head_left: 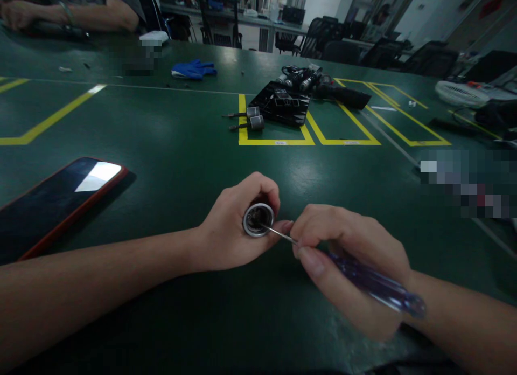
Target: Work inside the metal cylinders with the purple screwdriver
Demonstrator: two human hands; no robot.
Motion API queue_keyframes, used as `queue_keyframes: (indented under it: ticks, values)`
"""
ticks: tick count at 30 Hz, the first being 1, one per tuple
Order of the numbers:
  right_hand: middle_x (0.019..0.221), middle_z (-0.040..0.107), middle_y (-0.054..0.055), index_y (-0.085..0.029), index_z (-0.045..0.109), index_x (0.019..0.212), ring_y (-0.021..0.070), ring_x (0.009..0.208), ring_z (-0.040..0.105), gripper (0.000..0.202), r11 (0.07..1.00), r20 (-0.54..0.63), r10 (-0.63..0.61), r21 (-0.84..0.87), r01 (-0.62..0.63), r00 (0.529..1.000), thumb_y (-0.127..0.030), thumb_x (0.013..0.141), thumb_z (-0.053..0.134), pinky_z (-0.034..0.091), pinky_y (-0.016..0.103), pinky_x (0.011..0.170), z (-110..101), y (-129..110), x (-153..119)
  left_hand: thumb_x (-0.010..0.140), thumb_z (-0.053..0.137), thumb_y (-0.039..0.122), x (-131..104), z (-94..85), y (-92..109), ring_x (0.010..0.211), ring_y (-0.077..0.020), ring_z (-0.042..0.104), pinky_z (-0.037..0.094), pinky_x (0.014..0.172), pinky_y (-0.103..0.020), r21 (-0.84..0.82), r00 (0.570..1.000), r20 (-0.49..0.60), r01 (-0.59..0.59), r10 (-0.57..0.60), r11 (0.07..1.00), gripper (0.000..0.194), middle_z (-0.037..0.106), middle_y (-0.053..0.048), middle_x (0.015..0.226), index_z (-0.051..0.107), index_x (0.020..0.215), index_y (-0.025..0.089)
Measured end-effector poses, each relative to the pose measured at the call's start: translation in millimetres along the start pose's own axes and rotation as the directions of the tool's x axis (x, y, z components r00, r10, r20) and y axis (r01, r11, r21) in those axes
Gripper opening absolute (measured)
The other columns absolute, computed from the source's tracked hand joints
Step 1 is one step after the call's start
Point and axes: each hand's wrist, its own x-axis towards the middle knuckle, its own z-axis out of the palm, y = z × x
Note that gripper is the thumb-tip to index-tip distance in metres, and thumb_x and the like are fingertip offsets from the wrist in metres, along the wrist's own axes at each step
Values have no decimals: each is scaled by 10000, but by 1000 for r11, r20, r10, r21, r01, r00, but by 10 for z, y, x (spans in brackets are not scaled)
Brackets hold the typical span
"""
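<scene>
My left hand (pixel 230 224) is wrapped round a small metal cylinder (pixel 246 228), its open round end facing me. Inside the rim it looks dark, and the details cannot be made out. In my right hand (pixel 347 256) is a screwdriver (pixel 371 280) with a clear purplish handle. Its thin shaft points left, and the tip reaches into the mouth of the cylinder. Whether the tip touches anything inside is hidden.
A phone in a red case (pixel 52 202) lies at left. Beyond my hands are two metal parts with thin shafts (pixel 254 122), a black glossy plate (pixel 280 103), cabled cylinders (pixel 301 77) and a blue glove (pixel 194 69). Another person's arm (pixel 92 16) rests at far left.
</scene>
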Motion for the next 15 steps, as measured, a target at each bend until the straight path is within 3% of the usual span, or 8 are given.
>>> queue_keyframes:
  ticks: [3, 7, 11, 15]
  values:
    - [625, 532, 5, -182, 493, 751, 124, 580, 531, 93, 981, -19, 154, 118, -151, 988, -90, 756, 480, 448, 276, 528, -5, 19, -11, 693, 625, 191, 1, -10, -3, 562, -70, 536, 426, 489, -175, -6, 1000, 3, -4, 4, 1000, 204, 548, 31, 710, 463, 811, 156]
    - [647, 551, 2, -180, 488, 752, 107, 557, 512, 66, 891, 4, 307, 350, -289, 952, -120, 774, 500, 418, 244, 487, 4, 96, -14, 711, 607, 159, 6, -22, -8, 572, -67, 547, 418, 515, -169, 59, 998, 49, -30, 27, 998, 86, 573, 31, 678, 526, 740, 157]
    - [656, 579, 12, -175, 499, 745, 111, 552, 523, 67, 831, 4, 349, 460, -312, 937, -112, 766, 498, 423, 243, 476, 33, 137, -9, 721, 585, 144, -2, -18, -11, 556, -71, 535, 411, 529, -181, 58, 997, 69, -34, 30, 998, 61, 565, 33, 631, 537, 687, 159]
    - [636, 586, 22, -175, 492, 715, 122, 533, 537, 90, 858, -2, 349, 402, -319, 937, -87, 726, 479, 442, 254, 453, 23, 80, 17, 725, 568, 148, -11, -15, -19, 547, -71, 519, 397, 523, -186, 58, 996, 73, -51, 46, 997, 88, 550, 33, 618, 527, 648, 161]
